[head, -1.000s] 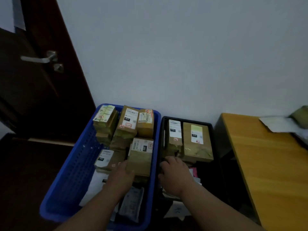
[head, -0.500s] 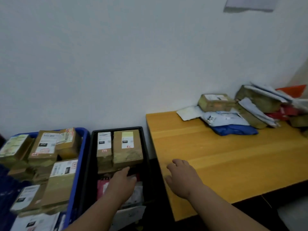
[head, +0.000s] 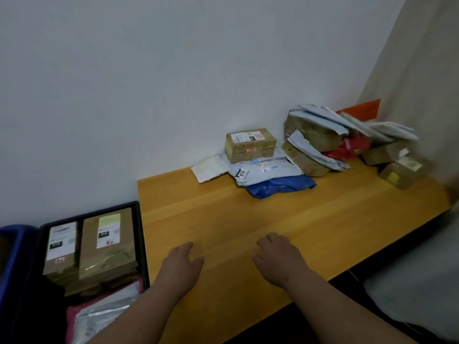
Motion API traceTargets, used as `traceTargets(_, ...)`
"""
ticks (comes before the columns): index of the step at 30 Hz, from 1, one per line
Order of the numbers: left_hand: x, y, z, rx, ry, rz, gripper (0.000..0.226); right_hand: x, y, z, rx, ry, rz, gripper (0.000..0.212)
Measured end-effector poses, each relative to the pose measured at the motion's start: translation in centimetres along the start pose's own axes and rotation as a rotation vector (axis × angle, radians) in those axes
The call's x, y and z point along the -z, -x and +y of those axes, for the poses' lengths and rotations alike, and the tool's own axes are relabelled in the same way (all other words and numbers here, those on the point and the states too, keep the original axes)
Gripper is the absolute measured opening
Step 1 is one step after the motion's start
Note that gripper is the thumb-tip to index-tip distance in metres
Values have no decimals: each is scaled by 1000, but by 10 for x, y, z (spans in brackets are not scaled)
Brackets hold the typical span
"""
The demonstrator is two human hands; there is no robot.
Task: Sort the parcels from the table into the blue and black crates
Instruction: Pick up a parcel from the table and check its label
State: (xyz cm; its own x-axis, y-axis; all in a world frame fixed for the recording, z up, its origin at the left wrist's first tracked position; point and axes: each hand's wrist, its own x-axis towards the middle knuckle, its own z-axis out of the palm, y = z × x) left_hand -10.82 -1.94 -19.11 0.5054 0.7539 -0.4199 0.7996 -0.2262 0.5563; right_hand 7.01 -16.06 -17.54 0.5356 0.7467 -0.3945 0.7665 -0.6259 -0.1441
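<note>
head view: bare hands (head: 182,263) over smooth wooden table (head: 273,219)

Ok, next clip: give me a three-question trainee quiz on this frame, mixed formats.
1. True or false: the left hand holds a parcel.
2. What lies directly under the brown box near the wall? A) orange envelope B) pale mailer bags C) bare table
3. Fill in: the two upright brown parcels stand in the ___ crate.

Key: 1 false, both it and the right hand are empty. 2 B. 3 black.
</note>
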Motion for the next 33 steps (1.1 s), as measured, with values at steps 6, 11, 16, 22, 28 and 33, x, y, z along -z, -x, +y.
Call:
traceTargets(6, -18, -84, 59, -55, -7, -6, 61, 29, -61, 49, -51, -29, -20, 48)
traceTargets(11, -17, -139, 116, -90, 13, -11, 66, 67, -121, 83, -80, -64, 49, 45)
traceTargets(16, -1, -188, 152, -125, -46, 78, 68, 88, -176, 91, -42, -130, 115, 49)
traceTargets(22, 13, -252, 187, -80, -89, 213, 77, 120, -263, 99, 68, -203, 253, 69)
traceTargets(28, 8, -305, 230, 31, -54, 294, 84, 150, -355, 120, 73, -492, 258, 101)
traceTargets(33, -9, -336, 256, 124, 314, 200, 48, 153, -403, 137, 38, -861, 82, 80)
